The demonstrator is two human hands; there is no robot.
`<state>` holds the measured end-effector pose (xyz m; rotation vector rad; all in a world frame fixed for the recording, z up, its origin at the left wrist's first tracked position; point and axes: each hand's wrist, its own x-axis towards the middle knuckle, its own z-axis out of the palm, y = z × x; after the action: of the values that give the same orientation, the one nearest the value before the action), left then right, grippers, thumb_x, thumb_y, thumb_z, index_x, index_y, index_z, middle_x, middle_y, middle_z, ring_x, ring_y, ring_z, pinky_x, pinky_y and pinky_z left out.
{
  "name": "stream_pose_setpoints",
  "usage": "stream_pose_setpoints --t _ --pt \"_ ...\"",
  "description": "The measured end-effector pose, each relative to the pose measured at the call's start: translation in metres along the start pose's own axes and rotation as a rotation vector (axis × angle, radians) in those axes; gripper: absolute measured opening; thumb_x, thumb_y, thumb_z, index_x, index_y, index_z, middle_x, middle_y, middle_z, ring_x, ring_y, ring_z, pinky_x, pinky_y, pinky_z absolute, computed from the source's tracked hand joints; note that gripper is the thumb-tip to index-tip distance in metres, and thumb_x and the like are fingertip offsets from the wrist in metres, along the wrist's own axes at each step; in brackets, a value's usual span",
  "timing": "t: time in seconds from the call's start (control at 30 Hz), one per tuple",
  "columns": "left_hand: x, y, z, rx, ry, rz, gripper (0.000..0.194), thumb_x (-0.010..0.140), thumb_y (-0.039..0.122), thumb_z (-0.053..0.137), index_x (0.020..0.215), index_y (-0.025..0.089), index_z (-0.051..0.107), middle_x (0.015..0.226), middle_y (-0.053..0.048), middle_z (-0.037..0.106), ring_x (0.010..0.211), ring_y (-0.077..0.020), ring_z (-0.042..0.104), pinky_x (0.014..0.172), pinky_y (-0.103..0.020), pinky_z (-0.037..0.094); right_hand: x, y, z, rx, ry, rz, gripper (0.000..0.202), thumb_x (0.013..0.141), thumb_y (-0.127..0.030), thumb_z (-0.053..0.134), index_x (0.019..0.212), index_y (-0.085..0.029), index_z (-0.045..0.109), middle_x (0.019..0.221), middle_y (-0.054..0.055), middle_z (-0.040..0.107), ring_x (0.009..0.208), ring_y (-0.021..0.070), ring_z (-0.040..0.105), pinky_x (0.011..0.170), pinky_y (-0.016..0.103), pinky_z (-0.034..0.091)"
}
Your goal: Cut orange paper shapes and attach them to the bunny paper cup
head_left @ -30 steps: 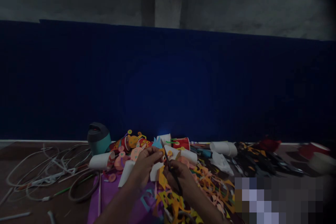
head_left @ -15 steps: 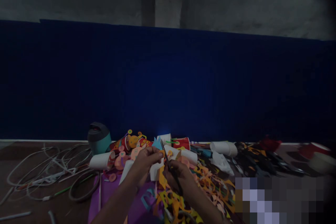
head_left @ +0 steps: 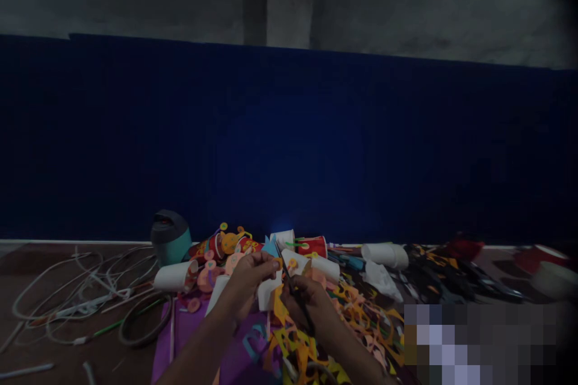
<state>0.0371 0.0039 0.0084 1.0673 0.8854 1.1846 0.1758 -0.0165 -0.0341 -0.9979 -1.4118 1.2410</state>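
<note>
Head view: paper cutting seemingly midway, bottom centre of the frame.
Left of centre lie seemingly finished pink cut-outs (head_left: 208, 278); the left hand's (head_left: 246, 283) fingers pinch a small orange piece (head_left: 279, 263), trimming apparently unfinished; the right hand's (head_left: 316, 305) fingers grip scissors (head_left: 289, 278); rightward, scraps (head_left: 359, 301) lie heaped.

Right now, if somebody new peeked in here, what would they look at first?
Probably the wide blue panel, which fills the middle of the view. Next, perhaps, the dark scissors in the right hand, low in the center, with the left hand beside them. Then the bright yellow and orange scraps heaped below the hands and off to the right.
</note>
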Motion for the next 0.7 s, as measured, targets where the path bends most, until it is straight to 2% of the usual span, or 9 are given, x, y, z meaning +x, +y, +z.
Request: stream_pose_setpoints --t 0.17,0.4,0.57,0.7 --pt "0.000 0.002 0.000 0.014 0.014 -0.015 0.014 0.063 0.021 0.068 0.057 0.017 0.056 0.055 0.002 0.053 0.054 -0.0092 0.046 0.054 -0.020 0.035 -0.003 -0.001 -0.003 0.024 -0.038 0.034 0.029 0.065 -0.042 0.065 0.061 -0.018 0.049 0.049 -0.005 0.042 0.042 0.0064 0.032 0.040 0.019 0.025" --pt "0.000 0.004 -0.002 0.021 0.024 -0.015 0.013 0.062 0.019 0.068 0.056 0.016 0.057 0.056 0.002 0.054 0.055 -0.0091 0.048 0.056 -0.019 0.037 -0.002 0.004 -0.006 0.004 -0.060 0.050 0.027 0.067 -0.039 0.064 0.064 -0.016 0.051 0.051 -0.005 0.042 0.044 0.0059 0.032 0.041 0.019 0.024" --pt "0.002 0.001 -0.006 0.048 0.018 -0.018 0.012 0.065 0.021 0.067 0.059 0.015 0.059 0.056 0.001 0.055 0.055 -0.0096 0.048 0.057 -0.020 0.037 -0.003 -0.006 -0.006 -0.002 -0.071 0.086 0.030 0.063 -0.041 0.068 0.062 -0.016 0.051 0.048 -0.007 0.041 0.041 0.0048 0.031 0.039 0.018 0.022" --pt "0.003 0.000 -0.009 0.073 -0.001 -0.017 0.014 0.065 0.027 0.067 0.062 0.016 0.061 0.058 0.000 0.057 0.056 -0.0105 0.050 0.055 -0.019 0.036 -0.004 -0.016 -0.010 0.060 -0.032 0.135 0.034 0.063 -0.048 0.067 0.065 -0.017 0.052 0.040 -0.009 0.040 0.032 0.0049 0.032 0.033 0.018 0.022"
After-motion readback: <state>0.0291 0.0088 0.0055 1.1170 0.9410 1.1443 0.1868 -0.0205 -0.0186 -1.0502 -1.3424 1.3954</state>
